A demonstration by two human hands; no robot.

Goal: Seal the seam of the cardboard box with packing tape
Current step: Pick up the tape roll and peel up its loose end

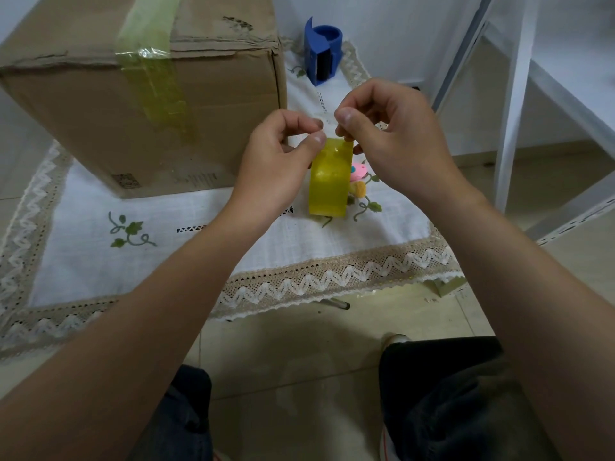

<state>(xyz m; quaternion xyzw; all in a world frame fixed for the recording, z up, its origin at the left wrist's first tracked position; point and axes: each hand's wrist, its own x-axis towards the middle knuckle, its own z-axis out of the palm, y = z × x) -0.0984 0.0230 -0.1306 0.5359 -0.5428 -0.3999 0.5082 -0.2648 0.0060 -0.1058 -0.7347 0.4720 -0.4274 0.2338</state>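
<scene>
yellow packing tape roll (327, 186) is held edge-on in the air above the cloth's right half, just right of the cardboard box (139, 94). left hand (283, 161) pinches the roll's top left with thumb over fingers; right hand (389, 128) pinches the free end at the top right, thumb and fingers closed on it. whether the end is lifted clear of the roll, cannot tell.

handling guess: roll is light and rigid, film is thin, sticky, folds on itself easily. best to hold the roll by its sides and the free end by its corners only, keep it taut.

box sits on the cloth's far-left part, corrugated, worn at the top edge, stiff enough to press on. a yellow strip (159, 84) already runs over its top and down the near face. blue tape dispenser (322, 53) stands at the far right edge of the embroidered tablecloth (100, 261), well apart from the hands. a small pink object (358, 170) lies just behind the roll.
</scene>
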